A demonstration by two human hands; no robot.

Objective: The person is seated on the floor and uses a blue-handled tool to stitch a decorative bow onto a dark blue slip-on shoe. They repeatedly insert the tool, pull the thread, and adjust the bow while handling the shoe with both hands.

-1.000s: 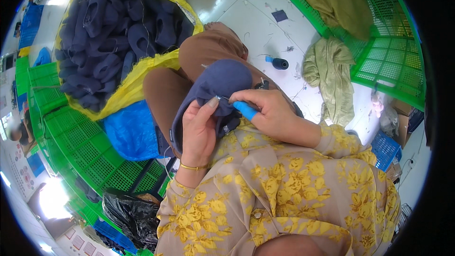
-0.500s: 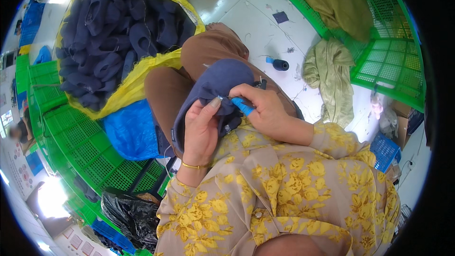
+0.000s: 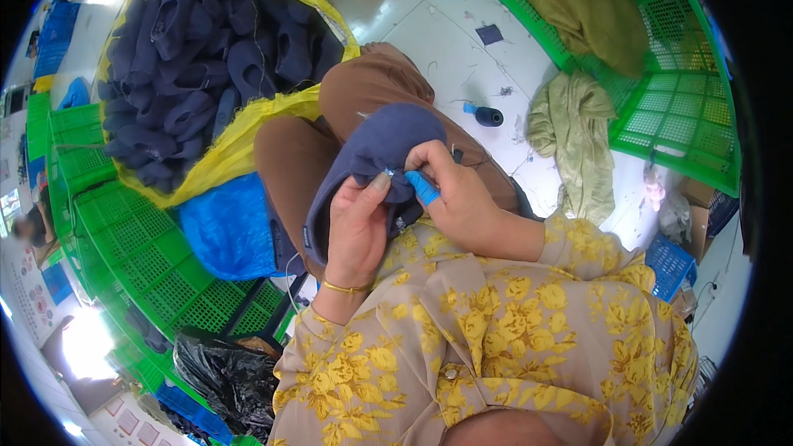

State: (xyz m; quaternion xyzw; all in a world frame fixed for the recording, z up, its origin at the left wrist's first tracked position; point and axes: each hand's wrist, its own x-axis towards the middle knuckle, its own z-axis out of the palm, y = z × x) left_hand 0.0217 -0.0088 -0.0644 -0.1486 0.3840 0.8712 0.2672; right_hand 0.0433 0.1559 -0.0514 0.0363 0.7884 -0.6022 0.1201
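Over my lap lies a navy, cap-shaped fabric piece (image 3: 384,134) with a rounded crown. My left hand (image 3: 359,219) grips its gathered near edge, the thumb pressed on top and the fingers partly hidden beneath. Close beside it, my right hand (image 3: 458,198) pinches the same bunched fabric between thumb and forefinger; blue tape wraps one digit. A tiny pale bit shows between the two thumbs, too small to name. Whether the right hand also holds a needle or thread I cannot tell.
A yellow sack (image 3: 334,21) full of similar navy pieces (image 3: 178,74) stands at the far left. Green crates (image 3: 178,260) lie left, another green crate (image 3: 673,120) right. A dark thread spool (image 3: 489,116) and olive cloth (image 3: 574,128) lie on the floor. A black plastic bag (image 3: 227,376) sits near left.
Both hands stay at the same spot on the navy fabric piece. The right hand's fingers have shifted slightly, and the fabric has moved a little with them.
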